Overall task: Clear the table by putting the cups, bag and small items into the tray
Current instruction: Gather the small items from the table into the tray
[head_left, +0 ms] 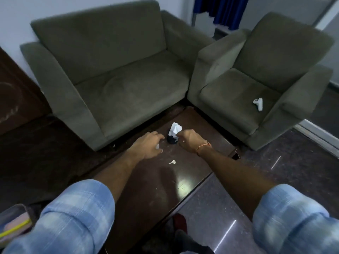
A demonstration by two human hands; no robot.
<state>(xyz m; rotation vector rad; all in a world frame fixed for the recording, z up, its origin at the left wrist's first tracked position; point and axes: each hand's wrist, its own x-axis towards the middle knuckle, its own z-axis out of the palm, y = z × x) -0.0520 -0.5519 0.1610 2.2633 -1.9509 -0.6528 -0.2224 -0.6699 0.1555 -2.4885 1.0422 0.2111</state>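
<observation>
A dark brown low table (161, 182) runs from the front toward the sofas. Near its far end lies a crumpled white paper (175, 129) on top of a small dark object (172, 140). My right hand (190, 139) is at that pile, fingers curled against the paper and dark object. My left hand (149, 143) hovers just left of the pile, with a small white scrap (158, 146) showing under its palm. A small white item (172, 162) lies on the table nearer to me. No tray or cup is clearly in view.
A green two-seat sofa (117, 76) stands behind the table and a green armchair (256, 79) to the right, with a white controller (258, 104) on its seat. A pink and yellow object (14, 224) sits at the lower left edge. Polished grey floor (220, 208) lies right of the table.
</observation>
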